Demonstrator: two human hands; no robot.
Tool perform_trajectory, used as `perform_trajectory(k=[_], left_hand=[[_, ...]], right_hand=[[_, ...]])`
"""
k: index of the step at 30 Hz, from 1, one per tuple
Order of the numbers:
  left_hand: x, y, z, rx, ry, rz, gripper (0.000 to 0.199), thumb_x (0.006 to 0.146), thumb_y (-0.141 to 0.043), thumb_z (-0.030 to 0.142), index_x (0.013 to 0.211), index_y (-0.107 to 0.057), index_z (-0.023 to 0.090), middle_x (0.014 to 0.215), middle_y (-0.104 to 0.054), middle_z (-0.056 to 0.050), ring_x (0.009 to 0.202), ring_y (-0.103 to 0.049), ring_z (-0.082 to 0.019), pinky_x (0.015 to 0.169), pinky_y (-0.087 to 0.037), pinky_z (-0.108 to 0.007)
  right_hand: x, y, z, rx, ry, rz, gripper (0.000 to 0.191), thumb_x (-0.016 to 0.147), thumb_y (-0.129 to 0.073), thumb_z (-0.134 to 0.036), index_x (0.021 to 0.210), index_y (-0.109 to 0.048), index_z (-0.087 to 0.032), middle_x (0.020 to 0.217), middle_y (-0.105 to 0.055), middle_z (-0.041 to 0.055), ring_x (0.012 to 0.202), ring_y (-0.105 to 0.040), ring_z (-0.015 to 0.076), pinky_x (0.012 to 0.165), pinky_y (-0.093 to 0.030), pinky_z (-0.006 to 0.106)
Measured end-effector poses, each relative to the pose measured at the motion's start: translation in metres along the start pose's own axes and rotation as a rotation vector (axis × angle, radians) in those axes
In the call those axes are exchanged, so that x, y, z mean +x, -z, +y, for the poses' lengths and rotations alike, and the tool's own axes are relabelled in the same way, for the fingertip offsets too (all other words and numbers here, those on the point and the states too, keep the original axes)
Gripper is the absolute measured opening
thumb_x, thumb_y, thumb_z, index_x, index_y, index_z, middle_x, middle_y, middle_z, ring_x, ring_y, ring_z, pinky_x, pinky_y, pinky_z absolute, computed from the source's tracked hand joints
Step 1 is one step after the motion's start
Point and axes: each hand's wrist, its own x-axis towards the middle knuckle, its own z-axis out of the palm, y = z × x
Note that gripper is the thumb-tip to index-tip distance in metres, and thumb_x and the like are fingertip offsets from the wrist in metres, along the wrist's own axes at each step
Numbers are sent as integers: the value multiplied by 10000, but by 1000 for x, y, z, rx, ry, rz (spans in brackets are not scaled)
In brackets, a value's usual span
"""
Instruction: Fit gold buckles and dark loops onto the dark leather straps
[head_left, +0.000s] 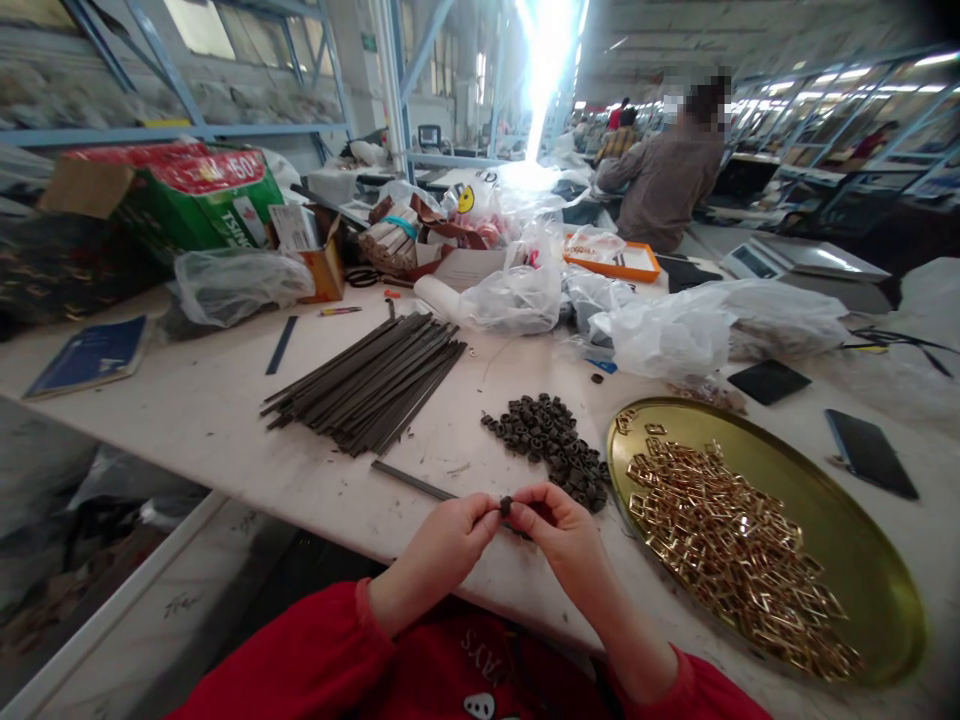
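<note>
My left hand (448, 545) and my right hand (564, 530) meet at the table's front edge. Both are closed in a pinch on a small dark loop (505, 507), held between thumbs and fingertips. Behind my left hand, a dark strip (411, 480) lies on the table; its near end is hidden by the fingers. Just beyond my right hand sits a pile of small dark rolled loops (544, 430). A bundle of long dark strips (367, 385) lies farther left. To the right, a gold oval tray (847, 530) bears many gold metal buckles (735, 550).
A phone (870, 452) and a black flat square (769, 381) lie at the right. Plastic bags (667, 325), an orange box (626, 262) and a green carton (217, 205) line the back. A blue booklet (90, 352) lies far left. Another person (667, 180) stands beyond the table.
</note>
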Motion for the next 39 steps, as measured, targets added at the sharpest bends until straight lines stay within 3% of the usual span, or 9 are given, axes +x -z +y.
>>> perform_trajectory(k=[4,12,19,23,29,34,39], left_hand=[[0,0,0,17,0,16,256,843,-399,276,667,-553,171,654,-597,-3,609,-506,-140,545,-304,-230],[-3,-6,-5,48,31,63,256,855,-382,270,700,-559,171,681,-614,-21,632,-529,-155,556,-320,-233],[-8,-5,-2,103,-25,42,269,878,-364,289,778,-587,177,745,-644,-39,660,-554,-166,576,-331,-238],[-11,-8,-1,100,1,72,261,872,-369,292,763,-575,172,736,-635,-47,653,-546,-170,569,-325,-244],[-19,-12,8,-94,28,98,236,849,-338,231,712,-522,175,589,-527,10,560,-474,-138,536,-319,-237],[-20,-13,7,-278,55,131,226,824,-329,206,806,-548,154,562,-463,38,546,-441,-124,540,-348,-234],[-20,-17,2,-361,58,105,278,827,-323,216,982,-537,128,563,-458,47,534,-444,-119,532,-370,-234]], right_hand=[[2,0,2,-50,74,29,225,663,-690,-366,772,-612,-185,690,-605,-3,637,-548,147,606,-450,269],[1,-3,1,-12,-7,21,245,607,-720,-378,723,-644,-176,690,-636,10,659,-556,158,638,-442,283],[-7,-2,-3,7,-41,-11,258,675,-663,-412,743,-653,-162,575,-551,-25,578,-481,121,576,-398,245],[-10,-5,-4,-25,27,9,272,635,-687,-429,706,-641,-171,600,-583,-12,580,-504,134,566,-417,254],[-18,-9,5,-205,188,73,174,753,-587,-352,745,-610,-180,661,-586,5,617,-516,147,569,-419,257],[-25,-19,13,-402,362,169,82,788,-547,-262,770,-579,-189,683,-550,1,632,-499,146,583,-404,261],[-27,-19,16,-462,372,174,60,790,-546,-238,764,-576,-193,679,-538,-1,617,-491,147,570,-401,258]])
